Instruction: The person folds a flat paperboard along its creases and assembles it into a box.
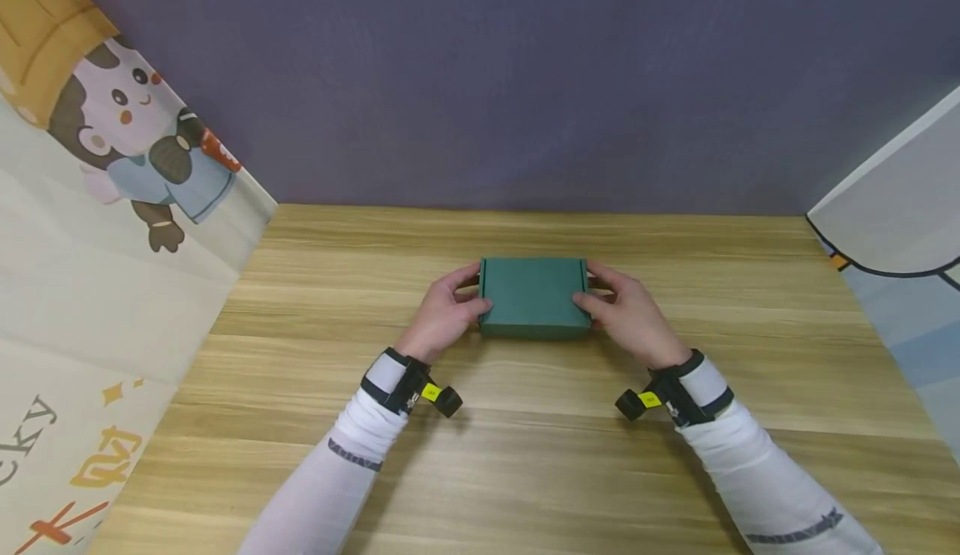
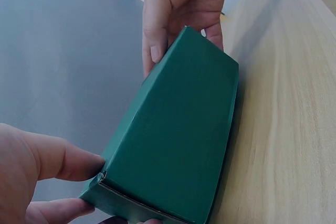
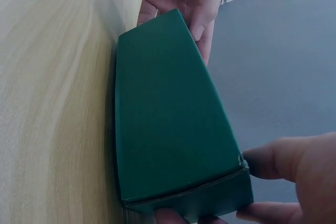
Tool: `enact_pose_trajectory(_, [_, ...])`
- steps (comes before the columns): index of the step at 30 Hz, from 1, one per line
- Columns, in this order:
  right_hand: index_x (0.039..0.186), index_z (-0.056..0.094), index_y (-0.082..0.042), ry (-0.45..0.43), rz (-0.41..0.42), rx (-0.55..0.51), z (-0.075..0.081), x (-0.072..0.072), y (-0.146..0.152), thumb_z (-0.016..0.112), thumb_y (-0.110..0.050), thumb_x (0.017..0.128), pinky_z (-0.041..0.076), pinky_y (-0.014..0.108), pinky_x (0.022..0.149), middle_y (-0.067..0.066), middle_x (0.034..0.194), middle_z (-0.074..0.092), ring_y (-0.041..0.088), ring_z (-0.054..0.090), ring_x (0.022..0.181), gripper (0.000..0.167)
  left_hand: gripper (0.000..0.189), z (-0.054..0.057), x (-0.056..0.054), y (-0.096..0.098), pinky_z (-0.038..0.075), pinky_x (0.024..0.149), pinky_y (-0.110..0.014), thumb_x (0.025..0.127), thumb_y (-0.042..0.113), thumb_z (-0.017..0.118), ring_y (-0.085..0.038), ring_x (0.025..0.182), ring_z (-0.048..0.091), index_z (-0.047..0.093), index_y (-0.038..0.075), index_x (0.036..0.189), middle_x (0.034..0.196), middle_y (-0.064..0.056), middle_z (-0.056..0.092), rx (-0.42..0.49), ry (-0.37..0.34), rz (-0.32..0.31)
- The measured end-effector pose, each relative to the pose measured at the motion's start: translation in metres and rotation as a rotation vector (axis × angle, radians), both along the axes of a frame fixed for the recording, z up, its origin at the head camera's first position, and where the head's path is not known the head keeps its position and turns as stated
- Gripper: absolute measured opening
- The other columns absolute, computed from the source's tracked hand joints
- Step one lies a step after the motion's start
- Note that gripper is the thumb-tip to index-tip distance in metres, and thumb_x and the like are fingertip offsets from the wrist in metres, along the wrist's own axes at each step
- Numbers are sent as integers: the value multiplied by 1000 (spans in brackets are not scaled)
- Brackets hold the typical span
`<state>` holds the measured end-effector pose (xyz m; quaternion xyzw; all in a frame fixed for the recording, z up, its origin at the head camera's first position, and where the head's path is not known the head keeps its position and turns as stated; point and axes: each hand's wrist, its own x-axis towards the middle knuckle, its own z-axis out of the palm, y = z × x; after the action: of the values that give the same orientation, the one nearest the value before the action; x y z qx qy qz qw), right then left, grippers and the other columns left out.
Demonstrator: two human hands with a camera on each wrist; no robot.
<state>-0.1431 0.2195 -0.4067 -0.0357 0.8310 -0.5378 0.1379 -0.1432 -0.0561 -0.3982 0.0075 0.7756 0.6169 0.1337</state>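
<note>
A closed green cardboard box (image 1: pixel 534 295) is at the middle of the wooden table, its long side facing me. My left hand (image 1: pixel 444 313) grips its left end, thumb on the top edge and fingers against the side. At the other end my right hand (image 1: pixel 632 315) holds it the same way. The left wrist view shows the front face of the box (image 2: pixel 168 124) and a slightly worn corner by the thumb. Some fingertips are hidden behind the ends. Whether the box rests on the table or is slightly raised, I cannot tell.
Light wood-grain tabletop (image 1: pixel 525 472) extends around the box. A dark grey-blue backdrop (image 1: pixel 510 80) rises behind the table's far edge. Printed cloths with cartoon figures hang at the left (image 1: pixel 67 288) and right (image 1: pixel 900 197).
</note>
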Motion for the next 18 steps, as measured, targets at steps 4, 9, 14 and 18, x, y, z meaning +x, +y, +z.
enact_pose_trajectory(4, [154, 24, -16, -20, -3, -6, 0, 0, 0, 60, -31, 96, 56, 39, 80, 19, 146, 41, 31, 54, 121, 70, 64, -1, 0, 0, 58, 75, -32, 88, 7, 65, -26, 113, 58, 40, 16, 147, 139, -7, 47, 8, -8, 5])
enact_pose_trajectory(9, [154, 24, -16, -28, 2, -2, 0, 0, 1, 60, -31, 95, 56, 40, 80, 19, 145, 41, 32, 53, 122, 70, 64, -3, -1, 0, 58, 76, -32, 88, 6, 65, -26, 114, 58, 40, 15, 147, 138, -7, 47, 12, -18, 3])
enact_pose_trajectory(14, [154, 24, -16, -28, 15, 1, -1, 0, 1, 61, -31, 95, 57, 41, 79, 20, 145, 41, 33, 53, 122, 70, 64, -4, -2, 0, 57, 77, -32, 88, 6, 64, -26, 114, 58, 40, 14, 147, 138, -8, 47, 19, -26, -1])
enact_pose_trajectory(18, [154, 23, -16, -41, 22, -10, -3, -1, 1, 60, -31, 96, 58, 40, 79, 20, 145, 41, 33, 53, 122, 70, 63, -5, -2, 0, 58, 77, -32, 89, 6, 64, -25, 116, 58, 40, 15, 147, 139, -8, 46, 31, -40, -2])
